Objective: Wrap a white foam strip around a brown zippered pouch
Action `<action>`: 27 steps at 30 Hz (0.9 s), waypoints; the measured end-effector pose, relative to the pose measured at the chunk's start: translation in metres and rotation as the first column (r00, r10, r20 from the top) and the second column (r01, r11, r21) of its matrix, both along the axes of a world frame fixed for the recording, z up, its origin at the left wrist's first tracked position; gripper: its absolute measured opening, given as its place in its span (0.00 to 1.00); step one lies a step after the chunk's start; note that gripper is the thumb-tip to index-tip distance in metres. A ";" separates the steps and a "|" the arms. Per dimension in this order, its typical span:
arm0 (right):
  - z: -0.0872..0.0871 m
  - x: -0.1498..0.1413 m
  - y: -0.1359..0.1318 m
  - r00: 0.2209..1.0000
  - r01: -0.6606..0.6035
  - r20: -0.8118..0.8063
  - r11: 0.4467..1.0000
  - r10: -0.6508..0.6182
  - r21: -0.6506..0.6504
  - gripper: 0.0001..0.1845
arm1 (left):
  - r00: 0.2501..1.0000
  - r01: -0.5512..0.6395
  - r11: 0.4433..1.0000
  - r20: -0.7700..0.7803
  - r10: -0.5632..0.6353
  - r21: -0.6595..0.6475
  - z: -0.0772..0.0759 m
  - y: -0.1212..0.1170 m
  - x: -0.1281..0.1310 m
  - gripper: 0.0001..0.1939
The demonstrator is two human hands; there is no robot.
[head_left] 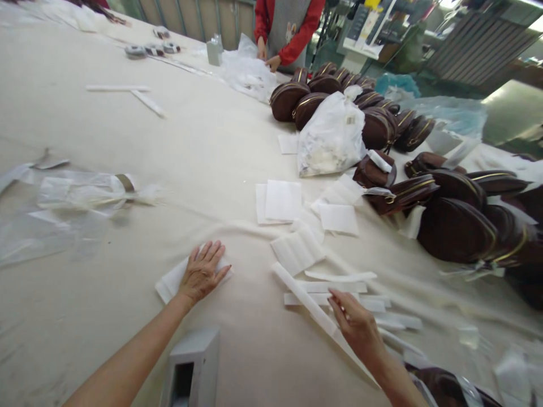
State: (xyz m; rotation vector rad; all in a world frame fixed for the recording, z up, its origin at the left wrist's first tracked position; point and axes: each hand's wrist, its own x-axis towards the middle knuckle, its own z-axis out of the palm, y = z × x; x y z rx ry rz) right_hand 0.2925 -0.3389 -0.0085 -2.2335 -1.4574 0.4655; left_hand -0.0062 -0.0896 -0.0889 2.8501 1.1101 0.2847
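Observation:
My left hand (203, 271) lies flat, fingers stretched out, on a white foam sheet (172, 281) that it partly covers. On the right, my right hand (358, 325) hovers over or touches a loose spread of white foam strips (324, 287). Its fingers are drawn together in a pinch, and what they hold, if anything, I cannot make out. One long white strip (311, 302) runs slantwise beside and beneath that hand. Just beyond lie a creased foam sheet (298, 249) and flat white squares (283, 200), some overlapping.
Dark brown zipped bags (456, 229) are piled along the right. A filled white plastic bag (333, 135) stands among them. A grey dispenser-like box (195, 367) sits at the near edge. Clear plastic wrap (80, 198) lies left. Across the table, a person in red sleeves (292, 34) handles plastic.

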 end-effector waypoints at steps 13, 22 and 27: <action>-0.031 0.027 0.123 0.801 -0.378 0.316 0.838 0.509 -0.393 0.28 | 1.000 -0.006 1.000 0.027 0.005 0.028 -0.003 0.000 -0.002 0.27; -0.029 0.021 0.195 0.907 -0.205 0.354 0.973 0.228 -0.101 0.23 | 1.000 -0.007 0.999 0.007 0.007 0.032 -0.004 0.000 -0.004 0.27; -0.051 -0.001 0.243 0.819 -0.256 0.468 0.941 0.332 -0.220 0.33 | 1.000 -0.016 1.000 0.012 0.016 0.006 -0.003 -0.001 -0.005 0.26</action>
